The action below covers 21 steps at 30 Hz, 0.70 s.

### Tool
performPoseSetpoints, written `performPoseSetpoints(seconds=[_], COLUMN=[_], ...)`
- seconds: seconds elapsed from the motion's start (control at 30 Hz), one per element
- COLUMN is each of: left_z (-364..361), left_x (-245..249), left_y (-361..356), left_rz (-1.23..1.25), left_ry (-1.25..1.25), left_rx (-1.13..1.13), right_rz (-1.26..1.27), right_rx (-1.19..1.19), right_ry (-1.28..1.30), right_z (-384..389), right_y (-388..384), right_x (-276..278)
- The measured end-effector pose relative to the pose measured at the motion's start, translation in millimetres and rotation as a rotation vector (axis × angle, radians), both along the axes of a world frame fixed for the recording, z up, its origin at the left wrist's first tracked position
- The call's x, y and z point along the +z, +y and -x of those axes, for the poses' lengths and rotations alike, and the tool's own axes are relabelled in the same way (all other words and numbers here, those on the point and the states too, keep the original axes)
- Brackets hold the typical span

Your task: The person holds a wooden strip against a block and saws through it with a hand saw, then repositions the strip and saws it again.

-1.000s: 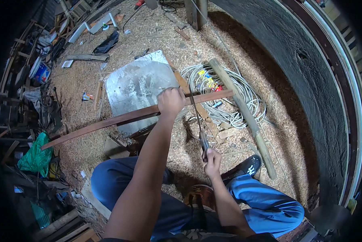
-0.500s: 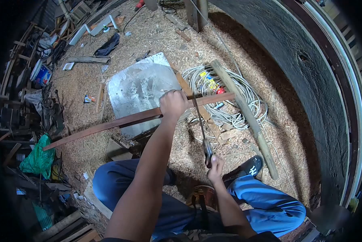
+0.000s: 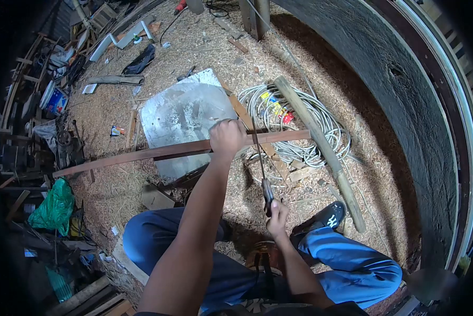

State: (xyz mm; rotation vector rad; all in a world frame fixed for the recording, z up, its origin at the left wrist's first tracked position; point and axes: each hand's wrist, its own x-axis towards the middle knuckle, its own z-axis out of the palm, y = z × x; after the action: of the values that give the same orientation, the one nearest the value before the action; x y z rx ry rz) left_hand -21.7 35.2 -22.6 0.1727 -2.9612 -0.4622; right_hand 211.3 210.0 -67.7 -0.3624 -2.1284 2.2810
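- Fingers of the left hand (image 3: 227, 138) are clenched round the long wooden strip (image 3: 141, 154), which is held roughly level above the sawdust floor.
- Cable coil (image 3: 299, 126) lies below the strip's short end.
- Saw (image 3: 260, 158) crosses the strip just beside the left hand; the right hand (image 3: 276, 213) fingers are wrapped round its handle.
- Risk: the strip appears hand-held only. If it flexes, the blade may bind or jump toward the left knuckles.

The person wears loose blue trousers (image 3: 352, 266) and a black shoe (image 3: 325, 216) with a white emblem, while the forearms (image 3: 194, 231), the left hand (image 3: 227, 138) and the right hand (image 3: 275, 213) are bare.
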Motion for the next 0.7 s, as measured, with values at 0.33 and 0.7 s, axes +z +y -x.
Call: performPoseSetpoints(seconds=[0.33, 0.7], left_z=[0.6, 3.3], left_x=[-6.3, -5.6], left_y=[-1.1, 0.4], left_rz=[0.012, 0.025], left_ry=[0.015, 0.018], left_rx=[0.007, 0.018], right_rz=[-0.075, -0.009], right_rx=[0.011, -0.138], right_ry=[-0.070, -0.033], right_z=[3.4, 37.1], right_y=[-4.4, -25.0], right_x=[14.0, 12.9])
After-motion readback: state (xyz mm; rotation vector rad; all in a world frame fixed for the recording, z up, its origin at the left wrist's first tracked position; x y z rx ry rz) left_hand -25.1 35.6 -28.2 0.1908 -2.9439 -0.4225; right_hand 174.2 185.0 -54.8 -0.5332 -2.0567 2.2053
